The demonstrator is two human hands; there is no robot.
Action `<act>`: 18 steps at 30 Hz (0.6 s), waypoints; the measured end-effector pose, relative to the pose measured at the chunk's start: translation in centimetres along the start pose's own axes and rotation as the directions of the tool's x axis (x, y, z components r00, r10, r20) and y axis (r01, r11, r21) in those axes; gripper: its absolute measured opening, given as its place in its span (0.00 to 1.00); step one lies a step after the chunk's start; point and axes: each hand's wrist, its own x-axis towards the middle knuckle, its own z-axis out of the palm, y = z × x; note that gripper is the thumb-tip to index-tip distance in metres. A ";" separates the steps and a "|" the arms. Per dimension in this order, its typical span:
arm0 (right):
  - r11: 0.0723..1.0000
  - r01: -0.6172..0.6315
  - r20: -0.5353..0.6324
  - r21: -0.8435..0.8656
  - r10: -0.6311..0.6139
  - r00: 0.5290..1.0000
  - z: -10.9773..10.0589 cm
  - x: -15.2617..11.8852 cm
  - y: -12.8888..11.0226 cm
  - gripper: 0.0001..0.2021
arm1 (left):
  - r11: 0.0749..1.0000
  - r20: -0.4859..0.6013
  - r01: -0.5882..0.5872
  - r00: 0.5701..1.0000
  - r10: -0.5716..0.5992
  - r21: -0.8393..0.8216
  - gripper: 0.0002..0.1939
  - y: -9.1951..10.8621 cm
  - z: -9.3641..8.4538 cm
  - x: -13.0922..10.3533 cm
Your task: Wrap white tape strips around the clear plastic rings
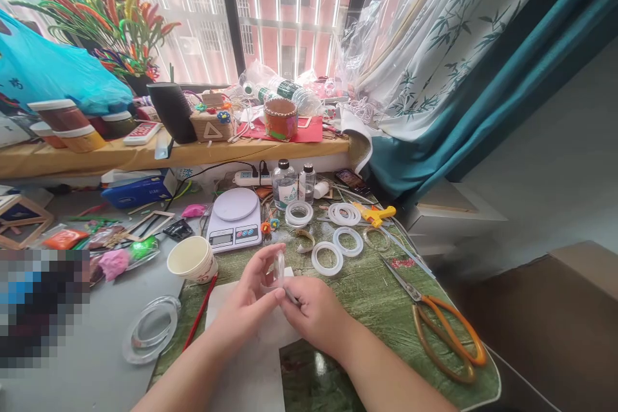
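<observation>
My left hand (253, 286) grips a clear, pale ring (279, 265) and holds it on edge between fingers and thumb. Closed beside it, my right hand (313, 310) holds a small grey object (291, 296) with its tip close to the ring; most of this object is hidden in the fist, so its kind is unclear. Both hands are above a white paper sheet (241, 360). Beyond them lie several white rings, among them a nearer one (327, 259) and a bluish-white one (348, 242). Two clear rings (152, 328) overlap at the left.
Large orange-handled scissors (434, 322) lie open at the right. A yellow glue gun (375, 214), a kitchen scale (235, 220) and stacked paper cups (192, 259) stand around the work spot. A red stick (200, 312) lies left of the sheet. Bottles (284, 185) stand behind.
</observation>
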 end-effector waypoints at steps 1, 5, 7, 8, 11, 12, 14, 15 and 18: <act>0.995 0.049 -0.002 -0.089 -0.049 0.999 0.2 0.0 0.3 0.13 | 0.999 -0.011 0.020 1.000 -0.020 -0.041 0.32 0.1 0.1 0.1; 0.971 0.126 0.020 -0.205 -0.125 0.992 0.3 0.0 1.0 0.12 | 0.984 -0.049 0.149 0.987 -0.154 -0.103 0.32 0.5 0.2 0.5; 0.996 0.041 0.029 -0.077 -0.039 0.999 0.0 0.1 0.7 0.12 | 0.987 -0.055 0.142 0.988 -0.147 -0.077 0.32 0.4 -0.1 0.6; 1.000 -0.008 0.051 0.010 0.007 0.999 -0.2 0.1 0.5 0.12 | 0.991 -0.061 0.120 0.991 -0.123 -0.056 0.32 0.4 -0.3 0.7; 0.961 -0.125 0.144 0.246 0.091 0.985 -0.9 0.2 0.0 0.11 | 0.998 -0.055 0.061 0.997 -0.060 0.019 0.32 0.1 -0.8 0.7; 0.930 -0.177 0.185 0.323 0.122 0.975 -1.2 0.2 0.0 0.11 | 0.998 -0.045 0.046 0.998 -0.044 0.045 0.32 0.0 -0.9 0.7; 0.815 -0.317 0.288 0.486 0.193 0.938 -1.6 0.1 0.3 0.12 | 0.994 -0.015 0.007 1.000 -0.005 0.105 0.34 0.0 -1.0 0.7; 0.740 -0.383 0.343 0.554 0.216 0.914 -1.8 0.1 0.4 0.13 | 0.990 0.000 -0.021 1.000 0.021 0.142 0.35 0.1 -1.0 0.7; 0.612 -0.458 0.413 0.645 0.225 0.883 -2.2 0.1 0.6 0.14 | 0.967 0.027 -0.099 0.995 0.095 0.236 0.40 0.3 -1.1 0.6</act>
